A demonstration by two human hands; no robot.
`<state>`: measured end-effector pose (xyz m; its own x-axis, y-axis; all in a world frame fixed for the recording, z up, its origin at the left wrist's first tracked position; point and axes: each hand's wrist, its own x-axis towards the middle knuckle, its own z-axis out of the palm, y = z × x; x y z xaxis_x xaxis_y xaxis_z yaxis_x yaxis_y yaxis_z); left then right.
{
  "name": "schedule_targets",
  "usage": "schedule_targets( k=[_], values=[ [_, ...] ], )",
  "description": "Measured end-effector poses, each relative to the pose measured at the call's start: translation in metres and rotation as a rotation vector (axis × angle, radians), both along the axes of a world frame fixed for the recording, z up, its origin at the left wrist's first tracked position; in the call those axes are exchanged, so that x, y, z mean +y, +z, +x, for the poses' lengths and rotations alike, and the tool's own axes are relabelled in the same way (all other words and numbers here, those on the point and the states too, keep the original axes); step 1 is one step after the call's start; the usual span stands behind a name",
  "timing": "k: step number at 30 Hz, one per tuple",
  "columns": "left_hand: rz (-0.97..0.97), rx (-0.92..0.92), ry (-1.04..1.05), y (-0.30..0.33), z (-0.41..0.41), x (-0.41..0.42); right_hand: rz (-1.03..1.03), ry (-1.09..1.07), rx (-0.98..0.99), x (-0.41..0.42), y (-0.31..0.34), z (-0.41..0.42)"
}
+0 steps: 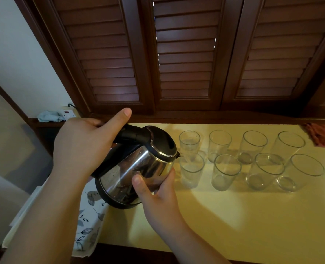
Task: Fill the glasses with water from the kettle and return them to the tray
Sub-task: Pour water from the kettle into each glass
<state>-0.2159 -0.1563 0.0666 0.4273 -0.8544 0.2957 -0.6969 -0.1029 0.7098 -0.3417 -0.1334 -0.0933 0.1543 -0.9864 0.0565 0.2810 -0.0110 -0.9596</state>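
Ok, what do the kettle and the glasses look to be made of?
Kettle: body looks like polished stainless steel, mirror reflections showing; lid and handle seem matte black plastic. Glasses: clear, smooth glass by the look, the yellow table showing through their walls.

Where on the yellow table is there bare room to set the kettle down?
The near strip of the table is bare, between the front row of glasses and the table's near edge, right of the right hand. The back is crowded: eight glasses in two rows. The kettle and left hand fill the left end.
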Motion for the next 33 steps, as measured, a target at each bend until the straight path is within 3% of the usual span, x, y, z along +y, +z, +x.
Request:
schedule_targets(
  k=[12, 24, 33],
  values=[
    [0.006, 0.024, 0.018, -0.004, 0.007, 0.000, 0.014, 0.003, 0.005, 0.003, 0.007, -0.002],
    [-0.101, 0.549, 0.101, -0.006, 0.006, -0.003, -0.092, -0.060, 0.103, -0.015, 0.039, -0.023],
    [-0.143, 0.505, 0.082, 0.022, -0.012, -0.027, -0.113, -0.029, 0.124, -0.045, 0.068, -0.043]
  ],
)
